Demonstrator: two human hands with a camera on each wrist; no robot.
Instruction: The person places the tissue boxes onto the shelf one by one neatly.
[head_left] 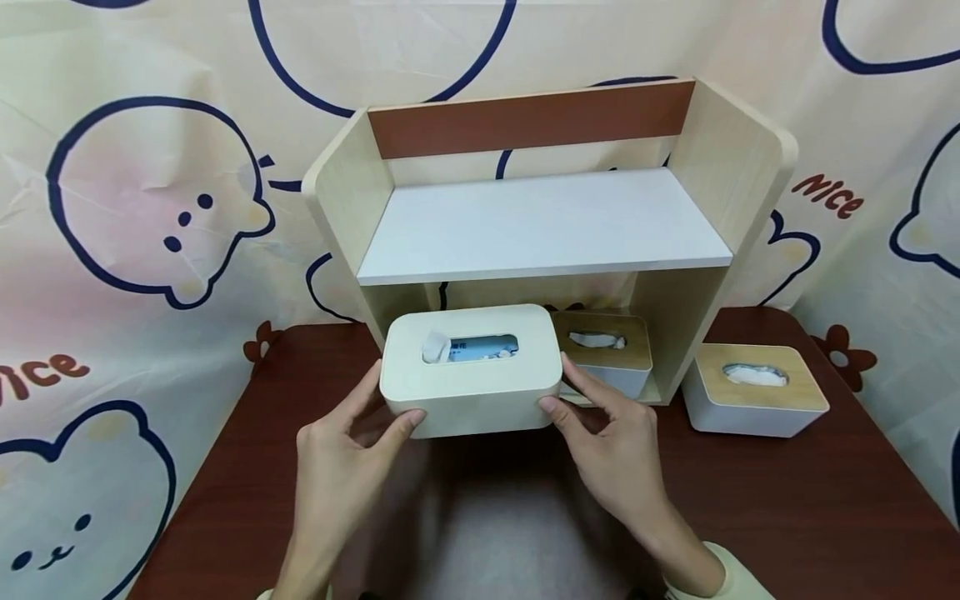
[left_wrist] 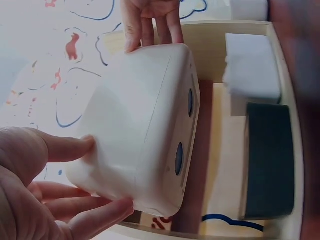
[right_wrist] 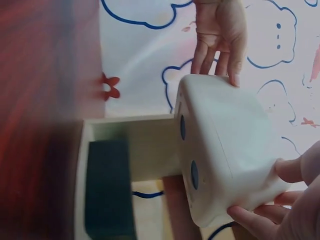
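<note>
I'm pinching the cream, rounded rectangular, plastic-looking tissue box (head_left: 472,382) by its ends with partly closed left hand (head_left: 337,462) and right hand (head_left: 617,454), holding it before the pale wooden shelf unit (head_left: 543,223); I'm seemingly positioning it, the next move probably calling for level support.

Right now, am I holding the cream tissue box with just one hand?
No, the left hand and the right hand grip the cream tissue box at its opposite ends.
</note>
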